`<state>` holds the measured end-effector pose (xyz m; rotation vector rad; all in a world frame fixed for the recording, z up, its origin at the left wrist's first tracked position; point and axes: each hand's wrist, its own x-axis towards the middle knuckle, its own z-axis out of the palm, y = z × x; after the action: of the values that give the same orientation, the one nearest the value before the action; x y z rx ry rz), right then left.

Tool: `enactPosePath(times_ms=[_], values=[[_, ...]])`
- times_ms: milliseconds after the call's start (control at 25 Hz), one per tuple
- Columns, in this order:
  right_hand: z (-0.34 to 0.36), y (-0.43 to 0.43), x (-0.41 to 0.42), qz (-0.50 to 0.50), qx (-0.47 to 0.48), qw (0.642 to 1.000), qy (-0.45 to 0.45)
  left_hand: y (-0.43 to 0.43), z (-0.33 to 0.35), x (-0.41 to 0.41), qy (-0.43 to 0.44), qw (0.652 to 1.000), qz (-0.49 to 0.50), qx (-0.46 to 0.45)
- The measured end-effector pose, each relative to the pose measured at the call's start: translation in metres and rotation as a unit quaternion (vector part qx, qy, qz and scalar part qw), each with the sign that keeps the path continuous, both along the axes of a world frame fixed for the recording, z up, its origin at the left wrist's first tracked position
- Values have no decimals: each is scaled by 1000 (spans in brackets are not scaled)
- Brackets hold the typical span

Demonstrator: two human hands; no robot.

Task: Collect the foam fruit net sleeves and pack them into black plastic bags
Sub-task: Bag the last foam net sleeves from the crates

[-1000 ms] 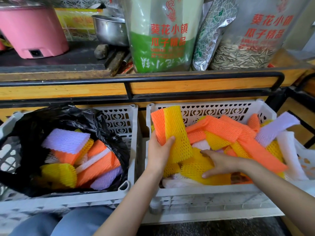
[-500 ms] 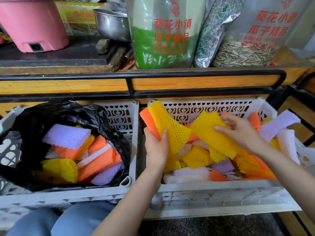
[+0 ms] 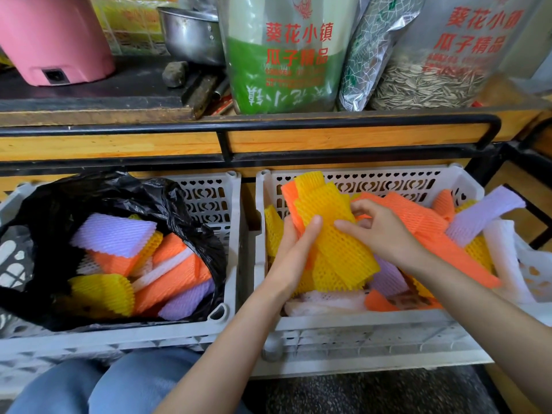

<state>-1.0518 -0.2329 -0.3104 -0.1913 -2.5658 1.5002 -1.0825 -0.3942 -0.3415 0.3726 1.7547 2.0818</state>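
My left hand (image 3: 294, 252) grips a stack of yellow and orange foam net sleeves (image 3: 331, 231) over the right white crate (image 3: 358, 327). My right hand (image 3: 382, 231) pinches the top yellow sleeve of that stack from the right. Loose orange, yellow, purple and white sleeves (image 3: 433, 228) fill that crate. The left white crate (image 3: 230, 234) holds an open black plastic bag (image 3: 125, 192) with purple, orange, yellow and white sleeves (image 3: 113, 234) inside.
Behind the crates runs a wooden shelf with a black metal rail (image 3: 328, 122). On it stand a pink appliance (image 3: 56, 40), a metal pot (image 3: 191, 34) and big sacks of sunflower seeds (image 3: 286, 52). My knee in jeans (image 3: 119, 383) is below the left crate.
My right hand lifted a yellow sleeve out of the pile and brought it left onto the stack in my left hand. The stack has grown.
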Motion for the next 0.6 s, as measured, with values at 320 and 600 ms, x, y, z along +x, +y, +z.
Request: enactPosePath(times_ms=[320,600], values=[[-38,27,-21,26,124,992,-2,-1,-2,-4,70,987,127,-67],[-93,44,-29,225,343,876,-253,-3,3,-1,83,982,152,-79]])
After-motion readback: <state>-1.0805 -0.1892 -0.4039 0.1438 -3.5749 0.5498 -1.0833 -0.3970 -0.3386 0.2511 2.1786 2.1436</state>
